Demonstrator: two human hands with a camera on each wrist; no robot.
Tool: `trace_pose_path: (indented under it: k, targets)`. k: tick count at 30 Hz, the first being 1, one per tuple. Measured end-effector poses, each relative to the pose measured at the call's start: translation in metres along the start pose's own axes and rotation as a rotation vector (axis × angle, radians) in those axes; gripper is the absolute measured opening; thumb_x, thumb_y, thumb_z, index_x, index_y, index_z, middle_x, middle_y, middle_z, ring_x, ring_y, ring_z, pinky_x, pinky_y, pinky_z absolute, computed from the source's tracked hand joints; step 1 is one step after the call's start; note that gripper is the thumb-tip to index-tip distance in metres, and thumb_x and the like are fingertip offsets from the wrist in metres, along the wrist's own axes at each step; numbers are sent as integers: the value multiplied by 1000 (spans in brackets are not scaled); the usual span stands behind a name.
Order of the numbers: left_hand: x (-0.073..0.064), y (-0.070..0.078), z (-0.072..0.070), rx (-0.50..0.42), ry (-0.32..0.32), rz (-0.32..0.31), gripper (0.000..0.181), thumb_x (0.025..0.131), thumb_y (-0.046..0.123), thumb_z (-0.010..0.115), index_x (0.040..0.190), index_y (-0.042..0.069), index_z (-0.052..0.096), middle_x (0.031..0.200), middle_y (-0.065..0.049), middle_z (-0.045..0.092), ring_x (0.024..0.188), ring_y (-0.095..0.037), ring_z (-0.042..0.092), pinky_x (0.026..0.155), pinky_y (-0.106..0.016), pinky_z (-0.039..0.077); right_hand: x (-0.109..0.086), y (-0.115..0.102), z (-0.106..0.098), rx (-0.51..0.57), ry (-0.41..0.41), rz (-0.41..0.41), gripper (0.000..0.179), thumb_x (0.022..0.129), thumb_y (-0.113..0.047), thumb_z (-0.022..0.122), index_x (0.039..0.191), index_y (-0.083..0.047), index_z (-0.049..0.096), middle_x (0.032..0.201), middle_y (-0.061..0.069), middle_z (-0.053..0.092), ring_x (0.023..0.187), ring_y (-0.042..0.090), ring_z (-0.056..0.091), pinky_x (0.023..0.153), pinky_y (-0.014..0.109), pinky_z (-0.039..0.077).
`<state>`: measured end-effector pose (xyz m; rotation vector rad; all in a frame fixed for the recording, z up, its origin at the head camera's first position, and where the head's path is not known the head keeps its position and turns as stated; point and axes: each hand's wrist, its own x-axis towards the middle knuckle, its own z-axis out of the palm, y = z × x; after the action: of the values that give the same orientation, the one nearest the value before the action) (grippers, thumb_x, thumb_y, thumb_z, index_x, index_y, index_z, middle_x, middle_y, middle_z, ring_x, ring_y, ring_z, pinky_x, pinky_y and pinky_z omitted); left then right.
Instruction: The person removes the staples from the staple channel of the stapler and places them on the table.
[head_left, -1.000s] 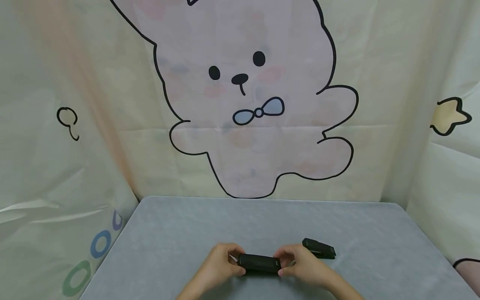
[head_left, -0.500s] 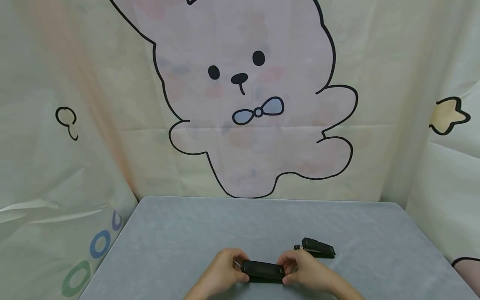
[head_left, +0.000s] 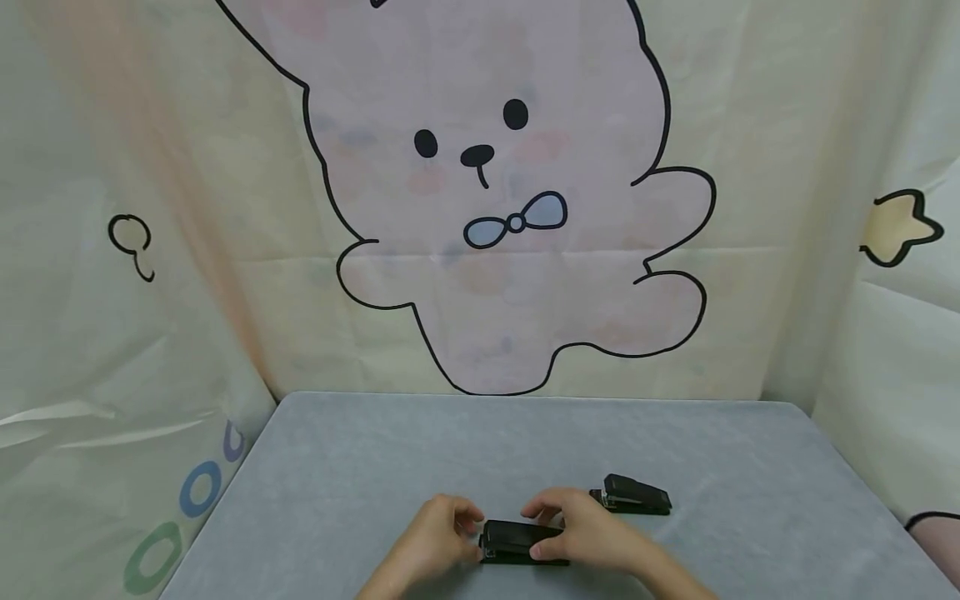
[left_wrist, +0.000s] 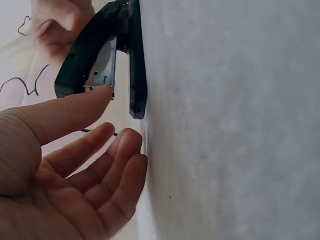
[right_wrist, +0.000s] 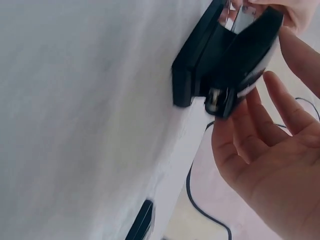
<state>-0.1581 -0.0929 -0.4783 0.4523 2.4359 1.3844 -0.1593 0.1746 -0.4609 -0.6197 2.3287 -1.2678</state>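
A black stapler lies lengthwise on the grey table, between both hands. In the left wrist view its metal magazine shows in the gap between upper arm and base. My left hand is at the stapler's left end, thumb close to the magazine's front and the other fingers loosely bent, holding nothing. My right hand spreads over the right part of the stapler, thumb on the near side and fingers toward the far side. In the right wrist view those fingers lie loosely beside the stapler's back end; firm contact is unclear.
A second black stapler lies on the table behind the right hand. Printed cloth with a cartoon animal hangs beyond the table's far edge, with more cloth along both sides.
The stapler first came nearer and slightly right between both hands. Since then the left hand has let go of its left end, and the right hand has moved left over its top.
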Motion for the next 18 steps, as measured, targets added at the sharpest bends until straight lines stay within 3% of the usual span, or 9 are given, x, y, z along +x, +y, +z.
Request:
trace_pose_path:
  k: [5,11,12,15,18]
  targets:
    - [2,-3,1,-6,-9,-55,29,70,-8,86,95,3,76,78,-3,63,70,-15,56,62,-30,46,13,-1,11,29,0,-52,35,86,-17,88,117,-10,74,111,-5,70,94,12,65,80,30,53]
    - [6,-12,2,-80,-43,-115,27,71,-8,87,91,6,77,75,-5,62,65,-17,56,58,-29,45,20,1,19,48,0,-108,33,86,-20,88,115,-13,76,110,-6,70,94,12,64,79,31,52]
    - [6,-13,3,-86,-46,-112,26,71,-9,87,90,6,77,74,-5,62,64,-17,56,57,-30,44,25,15,22,63,-2,-125,34,85,-22,89,116,-16,76,110,-7,70,94,11,64,78,30,52]
    - [5,-12,4,-78,-44,-101,25,70,-9,86,90,5,78,71,-3,61,61,-16,54,56,-28,43,28,14,26,80,2,-116,34,83,-18,90,114,-17,77,108,-5,71,92,13,63,78,31,51]
    - [3,-5,6,-53,-33,-92,24,71,-9,86,91,1,78,67,-2,59,59,-16,51,55,-28,40,34,24,28,58,-13,-164,34,85,-21,89,116,-17,77,107,-8,70,91,10,62,75,30,51]
